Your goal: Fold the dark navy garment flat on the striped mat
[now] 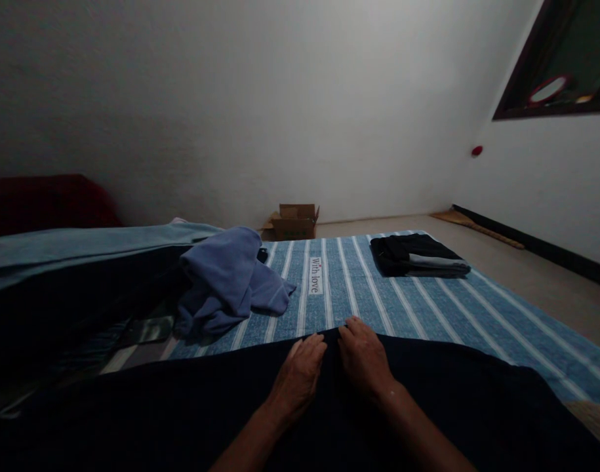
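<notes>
A large dark navy garment (206, 400) lies spread across the near part of the bed, and its exact kind is hard to make out in the dim light. My left hand (302, 367) is closed at its far edge, fingers together and bent over the cloth. Close by on the right, my right hand (363, 351) grips the same edge with curled fingers. A small gap separates the two hands. Beyond them, to the left, a crumpled blue-purple garment (225, 275) rests on the blue striped bed sheet (339, 288).
Folded black and grey clothes (418, 255) lie at the far right of the bed. More clothes, including a light blue one (98, 242), are heaped at left. An open cardboard box (294, 223) stands past the bed by the wall. A dark-framed window (565, 65) is at upper right.
</notes>
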The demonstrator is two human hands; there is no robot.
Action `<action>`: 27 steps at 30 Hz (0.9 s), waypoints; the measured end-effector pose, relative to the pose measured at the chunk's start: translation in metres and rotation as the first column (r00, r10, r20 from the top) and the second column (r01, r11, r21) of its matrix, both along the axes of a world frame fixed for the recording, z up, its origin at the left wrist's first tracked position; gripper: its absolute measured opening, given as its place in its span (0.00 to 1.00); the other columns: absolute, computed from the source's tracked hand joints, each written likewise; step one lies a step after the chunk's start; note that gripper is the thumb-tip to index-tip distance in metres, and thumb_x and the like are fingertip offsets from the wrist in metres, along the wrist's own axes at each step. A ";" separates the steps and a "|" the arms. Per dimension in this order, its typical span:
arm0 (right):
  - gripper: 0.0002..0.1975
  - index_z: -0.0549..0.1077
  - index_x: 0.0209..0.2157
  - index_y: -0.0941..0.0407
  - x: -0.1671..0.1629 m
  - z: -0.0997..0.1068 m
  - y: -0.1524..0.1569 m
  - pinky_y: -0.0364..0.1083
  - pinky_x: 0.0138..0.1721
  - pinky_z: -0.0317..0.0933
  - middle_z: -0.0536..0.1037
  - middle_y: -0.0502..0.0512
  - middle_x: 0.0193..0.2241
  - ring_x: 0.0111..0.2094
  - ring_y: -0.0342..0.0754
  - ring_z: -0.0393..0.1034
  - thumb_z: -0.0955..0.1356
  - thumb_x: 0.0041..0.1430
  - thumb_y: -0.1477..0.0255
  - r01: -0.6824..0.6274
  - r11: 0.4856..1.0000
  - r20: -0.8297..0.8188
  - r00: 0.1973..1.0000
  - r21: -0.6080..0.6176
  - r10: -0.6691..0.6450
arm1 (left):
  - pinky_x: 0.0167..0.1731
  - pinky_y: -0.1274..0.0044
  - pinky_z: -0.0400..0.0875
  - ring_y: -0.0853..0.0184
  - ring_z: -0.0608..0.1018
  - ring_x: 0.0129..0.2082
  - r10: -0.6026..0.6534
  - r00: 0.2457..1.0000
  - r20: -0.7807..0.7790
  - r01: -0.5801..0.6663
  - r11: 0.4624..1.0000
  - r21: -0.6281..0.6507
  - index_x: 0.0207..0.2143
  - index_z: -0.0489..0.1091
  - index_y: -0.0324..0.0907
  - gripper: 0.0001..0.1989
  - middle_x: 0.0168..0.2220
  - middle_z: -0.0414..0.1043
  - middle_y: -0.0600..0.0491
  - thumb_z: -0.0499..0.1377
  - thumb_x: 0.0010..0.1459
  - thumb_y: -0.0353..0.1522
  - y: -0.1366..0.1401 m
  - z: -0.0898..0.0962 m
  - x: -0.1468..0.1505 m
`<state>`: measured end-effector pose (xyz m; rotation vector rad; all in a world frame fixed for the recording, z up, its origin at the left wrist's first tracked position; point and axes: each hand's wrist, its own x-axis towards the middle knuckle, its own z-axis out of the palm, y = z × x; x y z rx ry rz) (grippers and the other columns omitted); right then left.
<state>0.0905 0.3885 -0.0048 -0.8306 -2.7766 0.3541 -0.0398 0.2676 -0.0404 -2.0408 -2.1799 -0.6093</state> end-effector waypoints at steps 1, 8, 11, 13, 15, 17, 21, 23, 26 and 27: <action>0.16 0.72 0.43 0.58 -0.002 0.004 0.006 0.50 0.54 0.52 0.69 0.63 0.50 0.54 0.54 0.59 0.56 0.62 0.75 -0.004 1.000 0.011 1.000 -0.006 0.004 | 0.54 0.60 0.63 0.61 0.66 0.57 0.003 1.000 -0.002 -0.003 1.000 0.001 0.52 0.62 0.43 0.23 0.55 0.65 0.45 0.47 0.55 0.21 0.000 0.000 0.000; 0.10 0.75 0.33 0.57 -0.017 0.014 0.042 0.44 0.36 0.59 0.74 0.58 0.36 0.39 0.50 0.69 0.62 0.55 0.74 -0.038 0.991 0.138 0.989 -0.126 0.056 | 0.53 0.61 0.65 0.61 0.66 0.56 0.013 1.000 -0.025 -0.012 1.000 0.021 0.51 0.63 0.41 0.19 0.55 0.65 0.44 0.46 0.57 0.22 -0.001 -0.001 0.001; 0.10 0.75 0.35 0.58 -0.019 0.015 0.051 0.43 0.34 0.58 0.75 0.57 0.36 0.38 0.49 0.69 0.65 0.51 0.73 -0.028 0.985 0.164 0.985 -0.168 0.056 | 0.53 0.62 0.65 0.61 0.66 0.56 0.010 1.000 -0.021 -0.009 0.998 0.055 0.51 0.63 0.41 0.19 0.54 0.66 0.44 0.46 0.58 0.23 0.000 -0.001 0.001; 0.10 0.76 0.35 0.58 -0.021 0.016 0.056 0.42 0.33 0.58 0.74 0.57 0.37 0.38 0.49 0.69 0.67 0.49 0.71 -0.031 0.981 0.171 0.983 -0.190 0.065 | 0.53 0.62 0.65 0.61 0.66 0.56 0.007 0.999 -0.036 -0.005 0.998 0.068 0.50 0.63 0.41 0.18 0.54 0.66 0.44 0.46 0.58 0.23 0.000 0.000 0.002; 0.12 0.76 0.33 0.58 -0.023 0.016 0.060 0.42 0.35 0.58 0.73 0.58 0.38 0.39 0.50 0.68 0.69 0.47 0.67 -0.046 0.977 0.171 0.982 -0.208 0.083 | 0.52 0.63 0.66 0.60 0.67 0.56 0.001 0.998 -0.063 0.003 0.997 0.075 0.50 0.63 0.40 0.18 0.54 0.66 0.43 0.45 0.59 0.23 0.000 0.001 0.002; 0.13 0.77 0.31 0.58 -0.026 0.014 0.062 0.43 0.36 0.58 0.73 0.58 0.39 0.40 0.50 0.67 0.70 0.46 0.63 -0.063 0.972 0.162 0.981 -0.225 0.101 | 0.51 0.63 0.67 0.60 0.68 0.55 -0.005 0.996 -0.090 0.013 0.995 0.096 0.49 0.63 0.39 0.17 0.53 0.67 0.42 0.45 0.59 0.23 0.000 0.001 0.002; 0.12 0.77 0.27 0.58 -0.031 0.008 0.065 0.44 0.38 0.58 0.71 0.59 0.40 0.42 0.51 0.65 0.71 0.44 0.63 -0.086 0.964 0.113 0.987 -0.253 0.117 | 0.50 0.64 0.69 0.59 0.70 0.53 -0.004 0.992 -0.124 0.024 0.987 0.157 0.48 0.64 0.38 0.16 0.51 0.69 0.41 0.45 0.59 0.23 -0.001 0.001 0.002; 0.09 0.76 0.27 0.58 -0.032 0.004 0.065 0.43 0.39 0.58 0.71 0.58 0.39 0.42 0.50 0.65 0.71 0.45 0.66 -0.104 0.957 0.073 0.989 -0.270 0.128 | 0.50 0.64 0.70 0.59 0.70 0.53 -0.004 0.990 -0.140 0.031 0.981 0.192 0.47 0.65 0.37 0.15 0.50 0.69 0.41 0.46 0.59 0.23 -0.001 0.002 0.003; 0.07 0.76 0.28 0.58 -0.032 0.000 0.067 0.41 0.40 0.58 0.72 0.55 0.38 0.42 0.47 0.65 0.72 0.45 0.69 -0.144 0.943 0.016 0.988 -0.300 0.156 | 0.49 0.65 0.71 0.59 0.71 0.52 -0.018 0.983 -0.182 0.063 0.968 0.242 0.45 0.65 0.35 0.15 0.48 0.71 0.41 0.46 0.57 0.21 -0.003 0.005 0.005; 0.07 0.76 0.28 0.58 -0.031 -0.001 0.068 0.40 0.40 0.58 0.72 0.55 0.38 0.41 0.47 0.66 0.72 0.46 0.69 -0.157 0.938 0.002 0.986 -0.308 0.166 | 0.49 0.66 0.71 0.59 0.71 0.51 -0.036 0.979 -0.198 0.086 0.965 0.246 0.45 0.66 0.35 0.16 0.47 0.71 0.40 0.46 0.56 0.20 -0.003 0.007 0.006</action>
